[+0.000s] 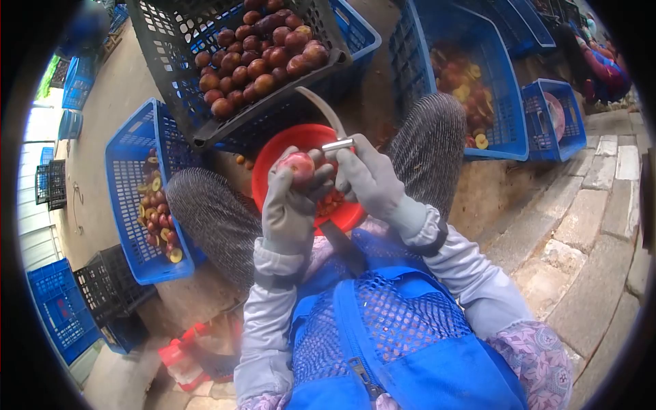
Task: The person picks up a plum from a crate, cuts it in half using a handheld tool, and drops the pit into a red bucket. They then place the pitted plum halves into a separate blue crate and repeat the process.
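Observation:
In my left hand [290,198], gloved in grey, a reddish plum [297,169] is held with the fingers around it. My right hand [371,176], also gloved, grips a curved knife [324,113] by its metal handle, with the blade pointing up and left. Both hands are close together above a red basin [266,160] between my knees; small reddish pieces lie in it. Just beyond the basin, a black crate [156,65] holds many whole plums [256,67].
A blue crate [123,198] with cut and whole plums stands left. Another blue crate [502,102] at the right holds cut plums. A small blue crate [570,140] contains a pink round item. A person [605,72] is at the upper right; more crates stand far left.

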A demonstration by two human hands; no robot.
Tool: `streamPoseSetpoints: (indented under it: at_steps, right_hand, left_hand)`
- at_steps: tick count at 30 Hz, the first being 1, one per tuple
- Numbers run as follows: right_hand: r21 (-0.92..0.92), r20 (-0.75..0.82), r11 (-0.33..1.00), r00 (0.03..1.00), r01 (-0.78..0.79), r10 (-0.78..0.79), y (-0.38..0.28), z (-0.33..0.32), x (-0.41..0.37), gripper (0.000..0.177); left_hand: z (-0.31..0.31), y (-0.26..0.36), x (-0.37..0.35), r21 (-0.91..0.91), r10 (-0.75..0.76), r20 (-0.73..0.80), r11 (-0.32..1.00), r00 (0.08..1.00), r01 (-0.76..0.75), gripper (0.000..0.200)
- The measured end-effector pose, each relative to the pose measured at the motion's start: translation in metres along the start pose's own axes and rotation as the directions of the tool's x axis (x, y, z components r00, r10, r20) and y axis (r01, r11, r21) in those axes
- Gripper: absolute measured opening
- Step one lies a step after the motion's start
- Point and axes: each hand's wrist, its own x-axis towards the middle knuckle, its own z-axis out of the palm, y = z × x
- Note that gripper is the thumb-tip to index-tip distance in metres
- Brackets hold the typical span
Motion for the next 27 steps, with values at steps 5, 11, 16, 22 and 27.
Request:
streamPoseSetpoints:
  at_steps: [5,11,16,22,27]
  right_hand:
    - [-0.102,0.118,0.977,0.973,-0.189,0.201,0.004,0.012,-0.017,0.026]
    - [-0.312,0.111,0.950,0.994,0.019,0.017,0.026,0.024,-0.020,0.024]
    - [-0.291,0.113,0.956,0.991,-0.035,0.071,0.027,0.024,-0.018,0.029]
    - [-0.391,0.073,0.916,0.995,0.088,-0.064,0.055,0.026,-0.019,0.034]
    - [-0.262,0.108,0.965,0.994,0.029,-0.001,0.047,0.027,-0.022,0.032]
  left_hand:
    - [-0.011,-0.002,0.005,0.081,0.177,-0.002,0.981,0.984,-0.176,0.051]
    - [-0.008,-0.006,0.004,0.152,0.187,-0.099,0.973,0.977,-0.171,0.052]
    - [-0.009,-0.011,0.005,-0.084,0.116,-0.122,0.988,0.986,-0.127,0.049]
    - [-0.010,-0.021,0.005,0.070,0.141,-0.115,0.989,0.983,-0.134,0.051]
    - [0.009,-0.015,0.003,-0.107,0.009,-0.148,0.994,0.989,-0.025,0.059]
